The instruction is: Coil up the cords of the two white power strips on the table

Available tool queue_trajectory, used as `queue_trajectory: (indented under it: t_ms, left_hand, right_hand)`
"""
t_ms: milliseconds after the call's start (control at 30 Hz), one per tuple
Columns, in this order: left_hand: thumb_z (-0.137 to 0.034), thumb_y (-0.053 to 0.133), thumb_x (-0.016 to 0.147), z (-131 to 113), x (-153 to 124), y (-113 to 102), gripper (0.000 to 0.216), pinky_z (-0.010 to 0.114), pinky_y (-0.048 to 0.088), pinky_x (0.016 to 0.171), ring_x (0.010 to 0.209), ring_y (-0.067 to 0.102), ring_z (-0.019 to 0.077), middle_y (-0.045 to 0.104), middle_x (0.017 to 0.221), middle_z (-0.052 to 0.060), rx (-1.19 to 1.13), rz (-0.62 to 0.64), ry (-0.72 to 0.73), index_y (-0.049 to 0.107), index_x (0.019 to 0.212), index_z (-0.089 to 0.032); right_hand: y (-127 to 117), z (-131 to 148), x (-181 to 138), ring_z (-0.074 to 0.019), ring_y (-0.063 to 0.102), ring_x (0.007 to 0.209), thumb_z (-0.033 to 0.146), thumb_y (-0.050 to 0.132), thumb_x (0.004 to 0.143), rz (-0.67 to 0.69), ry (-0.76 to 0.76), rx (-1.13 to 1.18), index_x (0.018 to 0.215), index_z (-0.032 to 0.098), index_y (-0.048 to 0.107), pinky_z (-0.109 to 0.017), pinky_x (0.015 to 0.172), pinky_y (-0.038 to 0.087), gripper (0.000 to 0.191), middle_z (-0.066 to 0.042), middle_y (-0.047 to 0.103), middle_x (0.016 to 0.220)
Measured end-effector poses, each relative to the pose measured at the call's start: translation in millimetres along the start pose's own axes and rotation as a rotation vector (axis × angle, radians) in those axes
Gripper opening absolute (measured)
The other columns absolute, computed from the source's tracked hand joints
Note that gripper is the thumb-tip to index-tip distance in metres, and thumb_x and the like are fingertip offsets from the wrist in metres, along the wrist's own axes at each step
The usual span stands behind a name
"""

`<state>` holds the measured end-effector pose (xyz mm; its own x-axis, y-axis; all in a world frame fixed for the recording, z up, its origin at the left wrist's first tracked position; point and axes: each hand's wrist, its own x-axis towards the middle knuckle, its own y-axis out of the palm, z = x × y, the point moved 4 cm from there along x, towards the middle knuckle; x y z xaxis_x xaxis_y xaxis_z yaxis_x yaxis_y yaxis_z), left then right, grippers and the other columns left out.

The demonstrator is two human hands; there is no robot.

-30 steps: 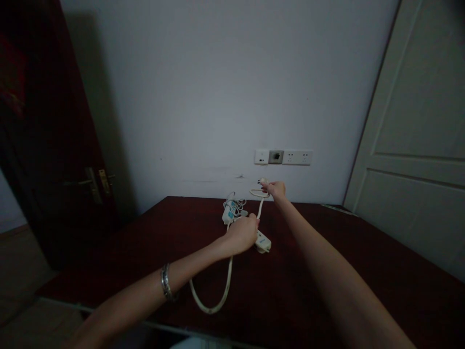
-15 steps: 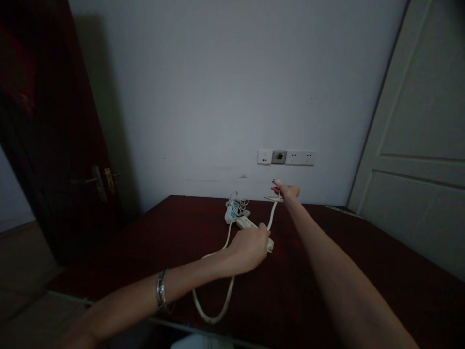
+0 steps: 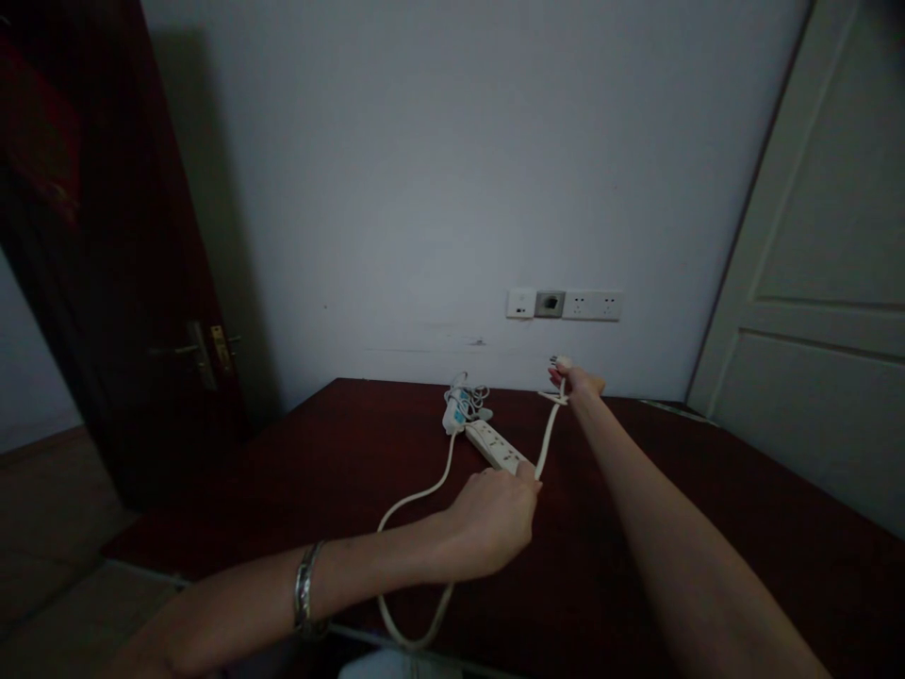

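A white power strip (image 3: pixel 496 446) lies on the dark red table (image 3: pixel 707 528), its thick white cord (image 3: pixel 410 500) looping toward the near edge. My left hand (image 3: pixel 495 519) is closed around the cord just in front of the strip. My right hand (image 3: pixel 580 379), stretched out toward the wall, pinches the plug end of the same cord, which runs taut between the two hands. A small white bundle of thin cable with a blue label (image 3: pixel 461 404) sits behind the strip.
A row of wall sockets (image 3: pixel 564 305) is mounted on the white wall above the table's far edge. A dark wooden door with a brass handle (image 3: pixel 205 354) stands at the left, a pale panelled door (image 3: pixel 820 311) at the right.
My left hand has slid back along the cord toward me, uncovering the power strip. My right hand has shifted right with the plug end, pulling the cord straighter.
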<state>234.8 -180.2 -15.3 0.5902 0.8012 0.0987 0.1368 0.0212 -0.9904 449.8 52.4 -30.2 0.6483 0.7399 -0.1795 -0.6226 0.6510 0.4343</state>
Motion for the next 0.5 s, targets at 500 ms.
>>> queue_trajectory:
  t_ms: [500]
  left_hand:
    - [-0.023,0.026,0.09,4.8,-14.6,-5.7,0.031,0.036,0.046,0.062,0.073,0.063,0.0266,0.063,0.077,0.015,0.015,-0.005,-0.033,0.048,0.109,-0.012]
  right_hand:
    - [11.2,5.2,0.5,-0.0082,0.055,0.037,-0.002,0.063,0.067,0.05,-0.05,0.038,0.075,0.009,0.055,-0.016,0.043,0.053,0.015,0.002,0.056,0.051]
